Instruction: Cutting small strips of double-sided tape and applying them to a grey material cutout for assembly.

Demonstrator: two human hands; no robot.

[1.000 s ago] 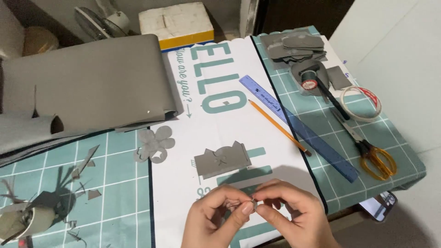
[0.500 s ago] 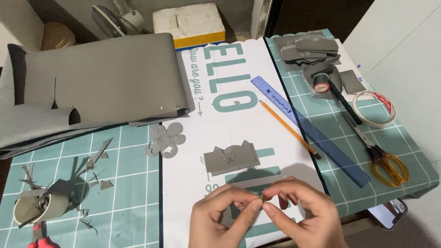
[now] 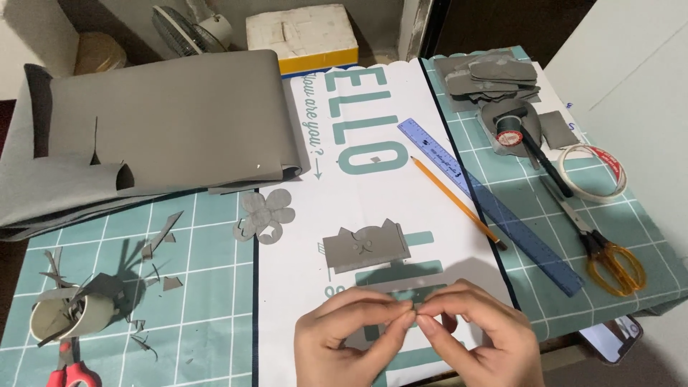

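Fingertips of my L hand [image 3: 347, 335] & R hand [image 3: 476, 342] were pinched narrow, meeting tip to tip on a tiny grey scrap [image 3: 411, 309] held low over the white printed sheet [image 3: 373, 193], near the table's front edge. Vs half a sec ago: hands sat a bit further right & lower in view, pinch unchanged, so I judged the fiddly shaping was ongoing, not finished. Just above the hands lay a grey cat-ear cutout [image 3: 365, 247], w/ a grey flower cutout [image 3: 264, 215] to the left. Pencil [image 3: 455, 201], blue ruler [image 3: 491, 208] & orange-handled scissors [image 3: 595, 236] lay to the right, untouched.
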